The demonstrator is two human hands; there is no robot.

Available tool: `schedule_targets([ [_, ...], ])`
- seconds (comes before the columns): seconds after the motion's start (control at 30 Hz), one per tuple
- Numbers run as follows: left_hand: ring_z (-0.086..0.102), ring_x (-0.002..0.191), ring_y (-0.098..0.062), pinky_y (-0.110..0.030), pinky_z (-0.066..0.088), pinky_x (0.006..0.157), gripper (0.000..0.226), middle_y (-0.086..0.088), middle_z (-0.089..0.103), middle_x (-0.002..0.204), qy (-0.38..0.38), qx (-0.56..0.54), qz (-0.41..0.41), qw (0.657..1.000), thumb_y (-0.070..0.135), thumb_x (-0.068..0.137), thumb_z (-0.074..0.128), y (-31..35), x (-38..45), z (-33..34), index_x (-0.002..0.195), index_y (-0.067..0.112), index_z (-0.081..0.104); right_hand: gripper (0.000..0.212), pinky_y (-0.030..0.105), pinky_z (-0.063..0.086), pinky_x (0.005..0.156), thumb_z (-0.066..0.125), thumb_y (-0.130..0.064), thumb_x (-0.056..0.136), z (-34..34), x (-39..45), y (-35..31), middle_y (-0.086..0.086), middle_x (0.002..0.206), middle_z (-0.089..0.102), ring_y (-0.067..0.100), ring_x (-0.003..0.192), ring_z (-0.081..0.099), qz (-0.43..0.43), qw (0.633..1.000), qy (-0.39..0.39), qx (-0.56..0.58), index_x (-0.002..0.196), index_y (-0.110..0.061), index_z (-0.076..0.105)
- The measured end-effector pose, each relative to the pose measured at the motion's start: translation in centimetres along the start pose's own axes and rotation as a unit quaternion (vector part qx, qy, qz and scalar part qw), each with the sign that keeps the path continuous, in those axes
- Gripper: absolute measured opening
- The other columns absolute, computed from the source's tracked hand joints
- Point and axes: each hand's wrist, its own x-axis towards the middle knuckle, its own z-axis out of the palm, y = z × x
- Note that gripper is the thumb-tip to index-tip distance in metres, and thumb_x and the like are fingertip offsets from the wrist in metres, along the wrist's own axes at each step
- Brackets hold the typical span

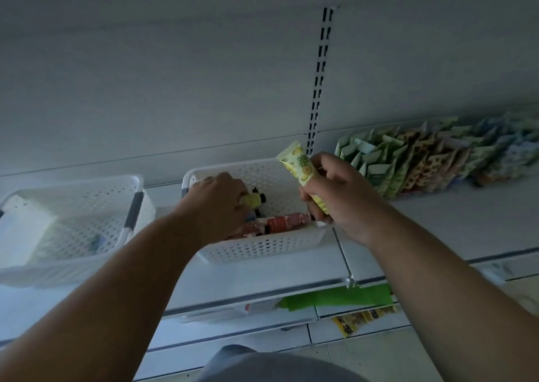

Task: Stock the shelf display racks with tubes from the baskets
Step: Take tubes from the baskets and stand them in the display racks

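A white perforated basket [262, 246] stands on the shelf in the middle, holding several tubes, among them a red one [284, 222]. My left hand [217, 204] reaches down into the basket, its fingers closed around a small yellow tube with a black cap [253, 200]. Over the basket's right rim my right hand [342, 196] grips a yellow pineapple-print tube [300, 167], which points up and to the left. A row of upright tubes [431, 160] fills the display rack at the right.
A second white basket [96, 206] with a grey handle stands to the left on the white shelf [455, 224]. A slotted upright [319, 78] runs up the back wall. Lower shelves carry a green strip [338, 297] and yellow packets [358, 319].
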Motion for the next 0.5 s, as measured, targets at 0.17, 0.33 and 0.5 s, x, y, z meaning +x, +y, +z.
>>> schedule_targets([
  [0.17, 0.053, 0.085, -0.011, -0.024, 0.040, 0.061, 0.031, 0.013, 0.050, 0.105, 0.111, -0.154, 0.038, 0.981, 0.042, 0.089, 0.059, 4.9, -1.7, -1.4, 0.117, 0.035, 0.046, 0.027, 0.020, 0.027, 0.043, 0.053, -0.020, 0.098, -2.5, -2.1, -0.3, 0.010, 0.063, 0.047, 0.015, 0.042, 0.035, -0.028, 0.993, 0.029, 0.109, 0.073, -0.011, 0.051],
  [0.33, 0.060, 0.070, -0.018, -0.029, 0.046, 0.060, 0.034, 0.008, 0.062, 0.087, 0.164, -0.182, 0.108, 0.963, 0.052, 0.090, 0.045, 13.3, -1.5, -2.2, 0.120, 0.036, 0.041, 0.027, 0.017, 0.025, 0.041, 0.047, -0.019, 0.102, -8.6, -6.0, 0.6, 0.022, 0.063, 0.037, 0.011, 0.039, 0.034, -0.047, 0.988, 0.077, 0.123, 0.081, -0.001, 0.047],
  [0.5, 0.059, 0.073, -0.025, -0.030, 0.041, 0.060, 0.038, -0.002, 0.059, 0.091, 0.186, -0.197, 0.170, 0.948, 0.035, 0.095, 0.042, 25.7, 1.0, -1.1, 0.132, 0.027, 0.040, 0.022, 0.021, 0.032, 0.043, 0.042, -0.022, 0.104, -19.7, -11.7, 3.5, 0.017, 0.074, 0.047, 0.019, 0.049, 0.037, -0.057, 0.986, 0.142, 0.071, 0.094, -0.004, 0.051],
])
